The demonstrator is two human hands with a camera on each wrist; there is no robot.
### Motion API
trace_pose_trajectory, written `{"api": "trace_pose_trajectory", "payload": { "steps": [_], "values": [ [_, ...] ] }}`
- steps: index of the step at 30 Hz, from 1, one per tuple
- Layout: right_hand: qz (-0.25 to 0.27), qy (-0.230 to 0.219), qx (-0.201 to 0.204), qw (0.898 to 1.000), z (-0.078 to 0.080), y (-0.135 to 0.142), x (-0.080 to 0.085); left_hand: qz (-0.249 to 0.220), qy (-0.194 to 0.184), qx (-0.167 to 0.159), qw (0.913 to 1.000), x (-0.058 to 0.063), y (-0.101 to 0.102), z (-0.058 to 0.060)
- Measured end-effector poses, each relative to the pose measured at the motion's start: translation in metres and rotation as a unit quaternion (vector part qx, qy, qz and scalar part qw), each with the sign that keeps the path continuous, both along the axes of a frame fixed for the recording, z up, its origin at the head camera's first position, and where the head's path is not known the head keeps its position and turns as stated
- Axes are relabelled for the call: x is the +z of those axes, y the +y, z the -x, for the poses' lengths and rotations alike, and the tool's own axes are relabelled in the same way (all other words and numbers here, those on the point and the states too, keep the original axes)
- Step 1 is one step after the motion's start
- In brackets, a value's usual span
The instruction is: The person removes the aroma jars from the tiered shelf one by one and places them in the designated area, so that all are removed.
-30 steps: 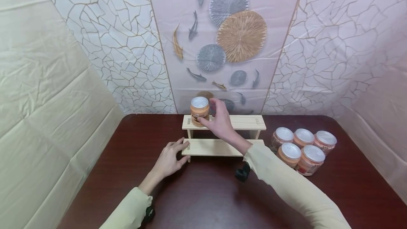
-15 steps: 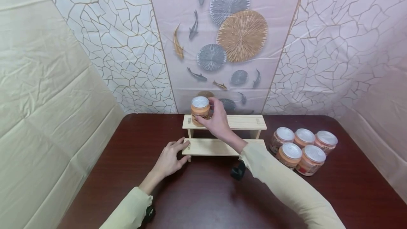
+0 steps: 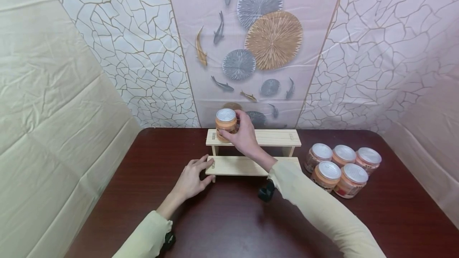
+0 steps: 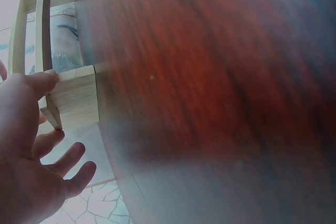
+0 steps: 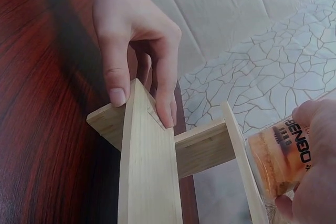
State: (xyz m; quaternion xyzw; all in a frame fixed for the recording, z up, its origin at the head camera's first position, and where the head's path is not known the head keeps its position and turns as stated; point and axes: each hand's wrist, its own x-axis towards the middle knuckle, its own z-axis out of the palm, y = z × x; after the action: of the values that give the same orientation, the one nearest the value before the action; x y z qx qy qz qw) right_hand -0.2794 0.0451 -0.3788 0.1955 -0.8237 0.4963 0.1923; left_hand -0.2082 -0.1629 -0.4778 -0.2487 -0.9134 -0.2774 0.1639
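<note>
A jar (image 3: 226,126) with a silvery lid and orange contents stands upright on the left end of the rack's upper board (image 3: 274,137). My right hand (image 3: 246,135) holds it, thumb at the front and fingers round the right side. In the right wrist view, printed lettering shows on the jar (image 5: 275,156) beside that hand (image 5: 321,163). My left hand (image 3: 190,180) pinches the left end of the lower board (image 3: 238,165) of the pale wooden two-step rack. Seen from the left wrist, the remaining fingers of the left hand (image 4: 26,156) spread below the board's end.
Several similar lidded jars (image 3: 342,168) stand grouped on the dark red-brown table (image 3: 229,218) to the right of the rack. Behind the table hangs a patterned cloth (image 3: 272,43). Pale cloth walls (image 3: 64,130) flank both sides.
My right hand's fingers have closed in on the jar's side, and its forearm has shifted slightly left. The jar and my left hand stay in place.
</note>
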Motion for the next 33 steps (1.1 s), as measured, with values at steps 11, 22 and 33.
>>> {"api": "trace_pose_trajectory", "payload": {
  "steps": [11, 22, 33],
  "values": [
    [0.015, -0.006, 0.005, 1.000, 0.000, 0.000, 0.000, 0.002, 0.001, 0.004, 1.0000, -0.001, 0.000, 0.001],
    [0.011, -0.013, 0.002, 1.000, -0.002, 0.004, 0.000, 0.006, 0.003, 0.007, 1.0000, -0.004, 0.001, 0.001],
    [0.009, -0.017, 0.007, 1.000, -0.011, 0.013, 0.010, 0.003, 0.004, 0.007, 1.0000, -0.002, 0.001, -0.001]
  ]
}}
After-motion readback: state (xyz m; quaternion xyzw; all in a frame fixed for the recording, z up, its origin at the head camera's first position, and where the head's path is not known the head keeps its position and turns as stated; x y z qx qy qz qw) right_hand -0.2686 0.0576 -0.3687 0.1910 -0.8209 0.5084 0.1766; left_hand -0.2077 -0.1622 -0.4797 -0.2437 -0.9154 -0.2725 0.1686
